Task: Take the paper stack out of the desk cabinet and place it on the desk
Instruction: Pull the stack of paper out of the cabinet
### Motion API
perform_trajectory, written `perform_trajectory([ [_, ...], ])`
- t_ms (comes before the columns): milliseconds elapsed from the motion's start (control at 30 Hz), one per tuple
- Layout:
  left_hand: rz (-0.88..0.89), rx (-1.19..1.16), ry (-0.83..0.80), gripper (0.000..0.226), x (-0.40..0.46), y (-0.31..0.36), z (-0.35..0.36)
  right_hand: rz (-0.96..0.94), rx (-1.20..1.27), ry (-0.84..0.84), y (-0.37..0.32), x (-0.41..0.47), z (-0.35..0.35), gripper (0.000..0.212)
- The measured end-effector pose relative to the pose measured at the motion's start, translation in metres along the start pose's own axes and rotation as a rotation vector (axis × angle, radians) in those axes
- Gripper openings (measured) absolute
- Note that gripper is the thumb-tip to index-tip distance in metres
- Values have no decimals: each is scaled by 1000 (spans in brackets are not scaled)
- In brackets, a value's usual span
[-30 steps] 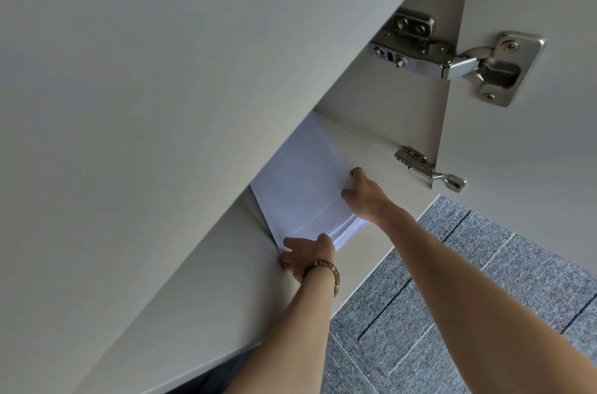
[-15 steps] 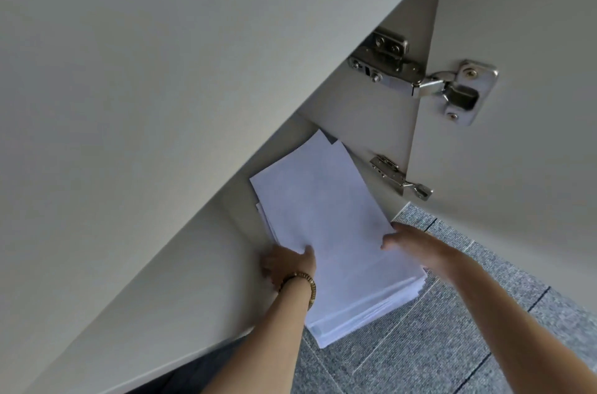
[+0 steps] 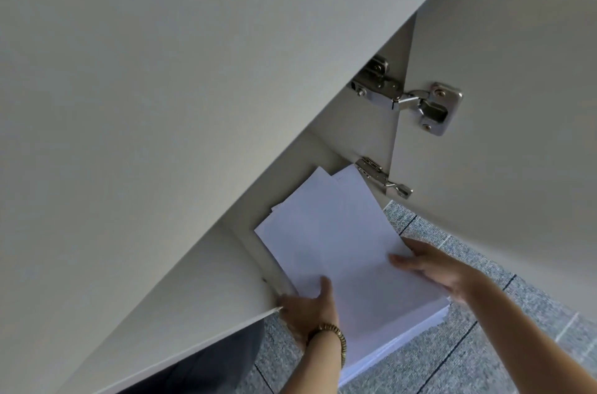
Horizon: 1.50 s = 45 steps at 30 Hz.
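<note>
Grey carpet (image 3: 452, 361) | paper stack (image 3: 339, 251) long axis into cabinet (image 3: 365, 135) | left hand (image 3: 307, 309), right hand (image 3: 433, 267) gripping its sides

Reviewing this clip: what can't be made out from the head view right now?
- Cabinet interior: hidden behind the desk panel.
- Paper stack: whether its far end rests on the shelf, and any print, cannot be told.
- Left hand: fingers under the stack are hidden by the paper.
- Right hand: motion-blurred, grip unclear.
- Desk top: not in view.
</note>
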<state>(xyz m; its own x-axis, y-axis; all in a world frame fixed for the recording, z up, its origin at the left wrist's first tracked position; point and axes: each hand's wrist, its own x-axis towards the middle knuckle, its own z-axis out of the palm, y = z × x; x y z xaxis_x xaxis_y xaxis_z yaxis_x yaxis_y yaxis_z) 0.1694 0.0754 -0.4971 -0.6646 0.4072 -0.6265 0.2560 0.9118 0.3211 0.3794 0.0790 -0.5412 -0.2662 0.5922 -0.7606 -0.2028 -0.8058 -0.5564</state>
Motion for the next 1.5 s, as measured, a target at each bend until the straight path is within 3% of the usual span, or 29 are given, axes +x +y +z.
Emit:
perform_trajectory([
  [133,-199,-75,-127,83,3,3,-19,79,-117,-24,-4,-10,-4,61],
  [200,-245,-139,-279,87,7,5,-26,100,-234,25,-9,-11,0,76],
  [300,-211,-166,-457,116,16,-2,-25,67,-383,138,-9,-11,7,66],
  [333,-191,-171,-491,115,13,0,-27,28,-438,163,-8,-13,10,61],
  [467,-59,-97,-471,50,-6,25,-42,-111,-492,275,-3,-33,25,41],
  [600,82,-42,-486,95,17,15,-43,-116,-314,318,2,-72,43,34],
  [667,83,-18,-502,97,17,10,-55,-131,-225,341,4,-101,52,35],
  [733,104,28,-539,95,-38,27,-95,-145,-161,330,7,-131,58,37],
  [867,116,94,-589,73,-115,30,-152,-174,-244,345,13,-199,66,27],
  [967,192,88,-631,93,-145,18,-174,-219,-374,418,6,-254,78,42],
  [1033,214,45,-671,106,-139,-2,-174,-248,-471,499,-7,-301,96,40],
  [1167,319,-36,-821,69,-227,-6,-239,-329,-461,595,-14,-392,116,27],
  [1267,439,-82,-913,61,-278,-14,-277,-447,-355,591,-17,-458,121,13],
  [1500,729,-255,-1023,23,-388,-15,-371,-777,-256,593,-44,-595,165,15],
])
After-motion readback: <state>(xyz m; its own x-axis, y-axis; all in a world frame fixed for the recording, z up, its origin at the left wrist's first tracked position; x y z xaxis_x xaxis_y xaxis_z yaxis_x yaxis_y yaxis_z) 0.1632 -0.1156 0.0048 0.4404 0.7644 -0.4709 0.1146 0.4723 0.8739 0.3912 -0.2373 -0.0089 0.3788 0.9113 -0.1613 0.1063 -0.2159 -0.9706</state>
